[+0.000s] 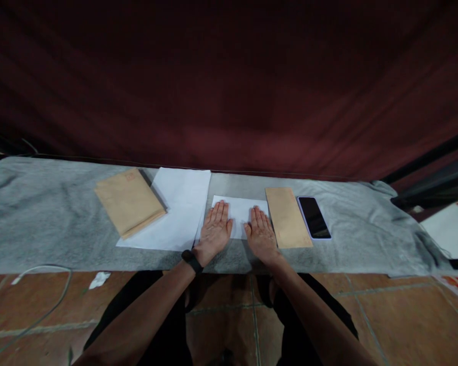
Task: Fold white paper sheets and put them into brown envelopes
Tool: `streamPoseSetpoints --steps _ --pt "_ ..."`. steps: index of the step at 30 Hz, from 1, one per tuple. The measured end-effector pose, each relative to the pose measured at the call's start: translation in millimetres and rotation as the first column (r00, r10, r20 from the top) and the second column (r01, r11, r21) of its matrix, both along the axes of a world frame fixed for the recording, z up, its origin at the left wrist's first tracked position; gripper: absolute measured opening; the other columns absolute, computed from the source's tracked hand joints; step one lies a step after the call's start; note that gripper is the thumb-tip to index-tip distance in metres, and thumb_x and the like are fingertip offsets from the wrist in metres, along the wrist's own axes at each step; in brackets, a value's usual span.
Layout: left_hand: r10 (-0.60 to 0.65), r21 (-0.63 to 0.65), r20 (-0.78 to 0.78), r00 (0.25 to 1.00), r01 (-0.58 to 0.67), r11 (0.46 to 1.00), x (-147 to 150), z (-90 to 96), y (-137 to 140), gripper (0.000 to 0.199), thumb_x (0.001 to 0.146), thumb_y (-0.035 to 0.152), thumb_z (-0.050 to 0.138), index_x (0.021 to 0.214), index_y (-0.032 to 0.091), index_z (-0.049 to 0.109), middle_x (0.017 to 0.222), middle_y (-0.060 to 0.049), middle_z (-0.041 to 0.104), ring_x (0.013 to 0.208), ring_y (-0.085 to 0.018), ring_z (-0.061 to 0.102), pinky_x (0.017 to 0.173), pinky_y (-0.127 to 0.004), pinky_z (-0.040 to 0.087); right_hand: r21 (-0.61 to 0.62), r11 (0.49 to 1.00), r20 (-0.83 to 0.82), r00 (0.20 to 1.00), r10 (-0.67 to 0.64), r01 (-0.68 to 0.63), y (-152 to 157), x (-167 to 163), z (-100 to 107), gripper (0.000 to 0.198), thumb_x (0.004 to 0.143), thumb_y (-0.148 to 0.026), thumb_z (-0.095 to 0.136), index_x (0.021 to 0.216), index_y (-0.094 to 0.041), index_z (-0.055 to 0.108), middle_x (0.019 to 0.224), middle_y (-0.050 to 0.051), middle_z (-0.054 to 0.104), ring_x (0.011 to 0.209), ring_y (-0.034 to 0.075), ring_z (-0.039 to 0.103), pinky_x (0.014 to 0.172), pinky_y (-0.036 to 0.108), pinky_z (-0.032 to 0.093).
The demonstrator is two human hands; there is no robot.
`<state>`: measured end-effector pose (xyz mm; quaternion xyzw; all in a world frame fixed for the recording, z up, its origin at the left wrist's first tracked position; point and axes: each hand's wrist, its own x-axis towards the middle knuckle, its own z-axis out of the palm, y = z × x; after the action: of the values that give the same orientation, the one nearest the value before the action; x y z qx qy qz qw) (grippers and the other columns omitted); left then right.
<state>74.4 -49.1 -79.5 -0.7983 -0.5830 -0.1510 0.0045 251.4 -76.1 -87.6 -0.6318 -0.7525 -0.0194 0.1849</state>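
Observation:
A folded white sheet of paper [238,216] lies on the grey cloth in front of me. My left hand [216,227] rests flat on its left part, fingers stretched out. On the right part of the same paper lies my right hand [260,231], also flat and open. Just right of that hand is a brown envelope [288,216], apart from the paper stack. To the left, a stack of white paper [179,203] lies close to my left hand. A pile of brown envelopes [127,201] overlaps the stack's left side.
A phone [315,217] with a pale purple case lies right of the single envelope. The grey cloth [366,223] covers a long narrow surface before a dark red curtain [229,101]. A white cable [64,284] hangs at the front left, above the tiled floor [229,325].

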Motion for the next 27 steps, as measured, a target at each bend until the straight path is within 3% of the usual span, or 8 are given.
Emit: streamPoseSetpoints --steps 13,18,22,27 --pt "0.027 -0.045 0.065 0.998 -0.024 0.999 -3 -0.2 3 0.059 0.102 0.032 0.033 0.152 0.001 0.033 0.160 -0.023 0.031 0.152 -0.030 0.023 0.123 -0.050 0.023 0.003 1.000 0.003 1.000 -0.010 0.010 -5 6 3 0.057 0.106 -0.033 0.033 0.154 -0.004 0.034 0.158 0.020 0.038 0.148 0.029 0.033 0.119 0.048 0.030" --pt "0.001 -0.042 0.074 0.997 0.002 0.999 1 6.7 -5 0.058 0.102 0.032 0.031 0.151 0.000 0.034 0.160 -0.022 0.031 0.153 -0.029 0.020 0.124 -0.049 0.021 -0.013 0.996 -0.012 0.996 0.090 -0.090 -11 -3 9 0.058 0.106 -0.035 0.032 0.158 -0.009 0.027 0.161 0.016 0.034 0.150 0.025 0.029 0.121 0.046 0.029" --pt "-0.059 -0.064 0.065 0.996 0.064 0.996 6 9.3 -14 0.057 0.102 0.031 0.031 0.153 0.005 0.034 0.161 -0.018 0.032 0.154 -0.027 0.019 0.124 -0.048 0.021 -0.025 0.987 -0.011 0.987 0.160 -0.160 -19 -14 9 0.055 0.106 -0.035 0.032 0.154 -0.009 0.035 0.160 0.014 0.037 0.150 0.024 0.031 0.122 0.044 0.027" --pt "0.047 -0.070 0.080 0.996 -0.041 0.997 2 4.8 -10 0.058 0.101 0.033 0.037 0.151 0.004 0.036 0.162 -0.024 0.027 0.153 -0.034 0.019 0.121 -0.056 0.023 -0.014 0.994 0.007 0.994 0.110 -0.110 -25 -15 7 0.057 0.104 -0.036 0.037 0.153 -0.008 0.037 0.159 0.016 0.038 0.148 0.026 0.034 0.122 0.044 0.028"
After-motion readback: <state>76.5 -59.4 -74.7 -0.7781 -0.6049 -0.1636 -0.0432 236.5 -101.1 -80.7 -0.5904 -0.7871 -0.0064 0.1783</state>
